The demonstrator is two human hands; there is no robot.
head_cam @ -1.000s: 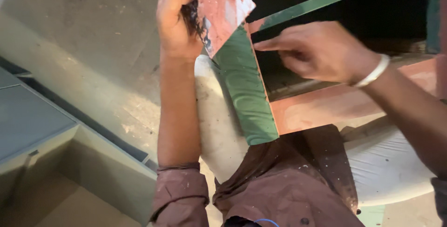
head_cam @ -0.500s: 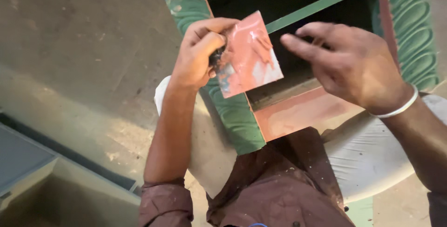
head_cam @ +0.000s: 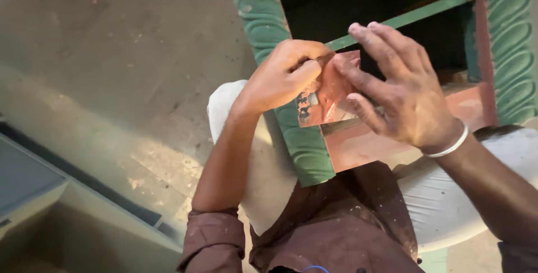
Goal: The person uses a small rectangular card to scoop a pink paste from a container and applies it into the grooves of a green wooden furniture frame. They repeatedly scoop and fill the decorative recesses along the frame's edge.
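- Fingers point(head_cam: 305, 71) of my left hand point(head_cam: 280, 77) are pinching the reddish sandpaper sheet point(head_cam: 330, 91) at its left edge.
- Right hand point(head_cam: 400, 91) is spreading loose fingers across the sheet's right side, touching it.
- Sheet is hovering just above the green carved frame point(head_cam: 302, 149), near its lower left corner.

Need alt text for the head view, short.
Left hand pinches a reddish sheet while the right hand touches its other edge, above a green carved frame resting on the person's lap.
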